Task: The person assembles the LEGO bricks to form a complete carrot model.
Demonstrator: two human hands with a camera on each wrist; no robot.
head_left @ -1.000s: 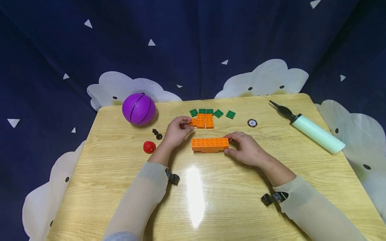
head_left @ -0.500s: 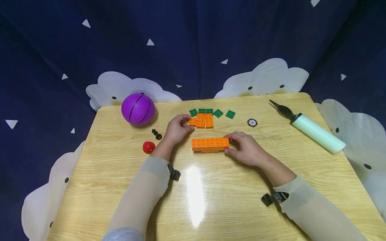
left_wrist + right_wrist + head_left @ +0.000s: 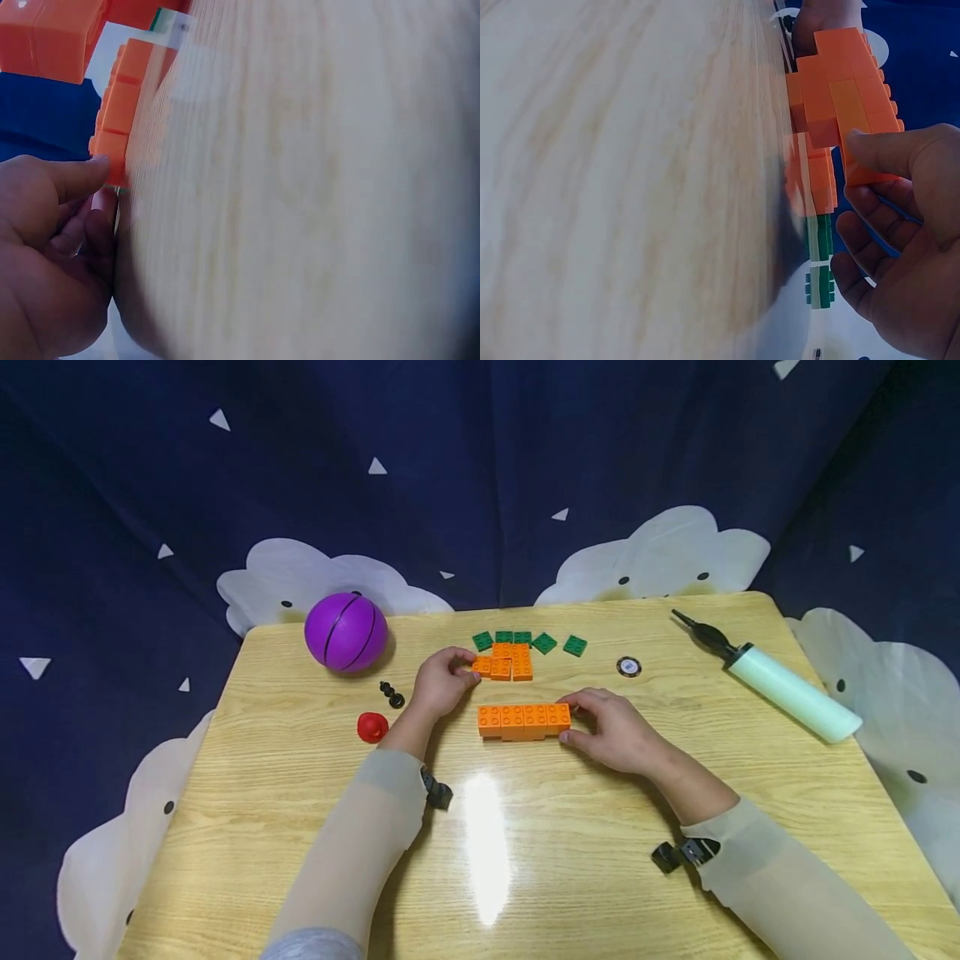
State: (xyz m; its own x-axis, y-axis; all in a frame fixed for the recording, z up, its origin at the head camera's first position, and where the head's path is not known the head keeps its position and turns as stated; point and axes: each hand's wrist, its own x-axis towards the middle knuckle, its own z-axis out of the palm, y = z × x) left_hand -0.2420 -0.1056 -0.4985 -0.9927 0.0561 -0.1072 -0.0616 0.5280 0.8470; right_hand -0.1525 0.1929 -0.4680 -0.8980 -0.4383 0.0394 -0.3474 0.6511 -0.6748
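Basically, right hand (image 3: 611, 731) pinches the right end of the built orange row (image 3: 517, 717), presumably to steady it (it overhangs at both ends). Left hand (image 3: 442, 682) pinches the leftmost brick (image 3: 483, 666) of the orange cluster (image 3: 521, 663) beyond, in front of the green plates (image 3: 522, 637); that exposed end probably gives fingers easiest access.

– What is seen left?
– A purple ball (image 3: 346, 632) is set beyond a black chess piece (image 3: 392, 696) and a red toy (image 3: 372, 727).
– And right?
– A round chip (image 3: 629, 667) is laid near a pump (image 3: 789, 690).
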